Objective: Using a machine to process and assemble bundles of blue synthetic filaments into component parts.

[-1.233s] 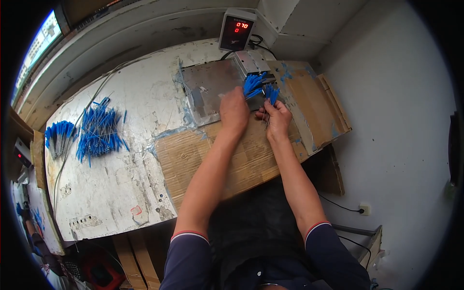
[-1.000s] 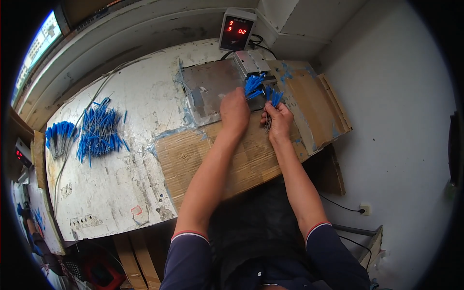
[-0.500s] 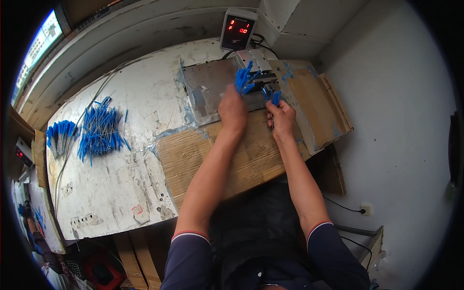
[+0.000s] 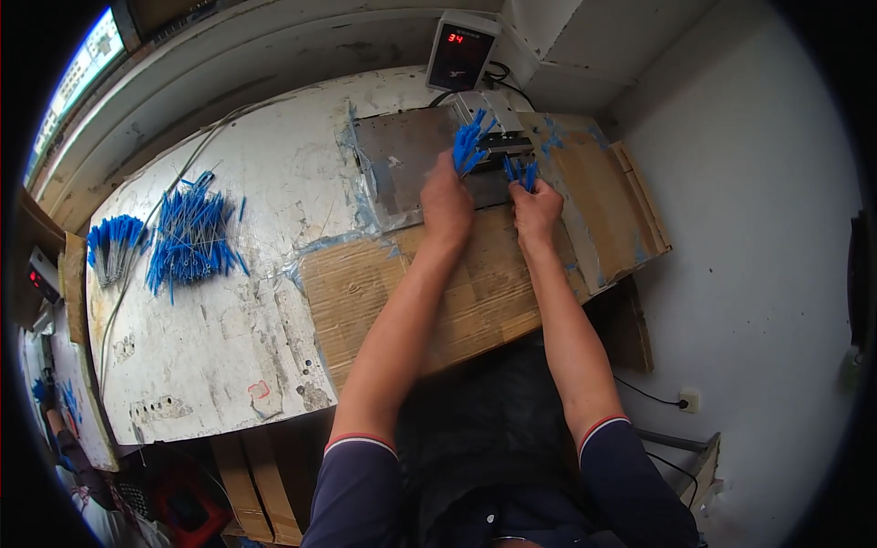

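Shifted leftward against the grey device [image 4: 495, 110] since the earlier frame: my left bunch of blue-tipped wires [image 4: 470, 144]. Nearest, cardboard sheet [image 4: 484, 301], presumably padding. Left hand [image 4: 448, 205], closed round that bunch; right hand [image 4: 539, 210], curled on a smaller bunch [image 4: 522, 172]; both gripped below the blue ends, apparently leaving these free. Just beyond, the device; farthest, display box [image 4: 459, 62], angled my way, likely for reading.

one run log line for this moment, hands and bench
left hand: holds blue-tipped wire bundle | right hand: holds smaller wire bundle | white worktable, left: two blue-tipped wire piles | beyond hands: display box
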`<state>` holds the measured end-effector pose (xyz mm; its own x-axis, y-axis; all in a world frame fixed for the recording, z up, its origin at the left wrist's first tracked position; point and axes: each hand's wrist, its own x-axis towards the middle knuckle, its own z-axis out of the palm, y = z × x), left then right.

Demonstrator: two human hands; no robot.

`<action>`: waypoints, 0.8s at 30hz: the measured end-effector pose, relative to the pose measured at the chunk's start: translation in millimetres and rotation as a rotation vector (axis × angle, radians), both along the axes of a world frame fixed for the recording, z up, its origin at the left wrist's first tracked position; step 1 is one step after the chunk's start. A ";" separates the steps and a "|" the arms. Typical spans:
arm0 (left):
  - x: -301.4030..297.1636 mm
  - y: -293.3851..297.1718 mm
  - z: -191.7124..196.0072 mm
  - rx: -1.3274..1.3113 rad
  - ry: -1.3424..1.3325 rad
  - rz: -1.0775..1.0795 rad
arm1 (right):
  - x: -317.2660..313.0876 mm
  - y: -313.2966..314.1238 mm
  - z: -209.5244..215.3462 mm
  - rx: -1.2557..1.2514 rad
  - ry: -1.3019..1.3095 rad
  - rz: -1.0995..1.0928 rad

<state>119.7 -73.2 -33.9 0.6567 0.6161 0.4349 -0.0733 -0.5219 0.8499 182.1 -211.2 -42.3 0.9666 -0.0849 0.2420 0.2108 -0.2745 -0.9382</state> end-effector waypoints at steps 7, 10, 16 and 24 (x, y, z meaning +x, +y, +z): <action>1.3 -4.8 3.7 0.027 0.082 0.105 | 0.5 0.3 2.5 -0.087 0.001 -0.045; -1.8 -1.6 3.7 0.090 0.037 0.156 | -10.2 9.8 13.6 0.013 0.085 -0.030; -3.6 -4.8 9.3 0.178 0.152 0.058 | -19.2 5.1 21.6 0.238 0.196 0.013; -2.7 -2.8 9.1 0.329 0.136 -0.072 | -33.0 -6.7 18.7 0.381 0.143 0.145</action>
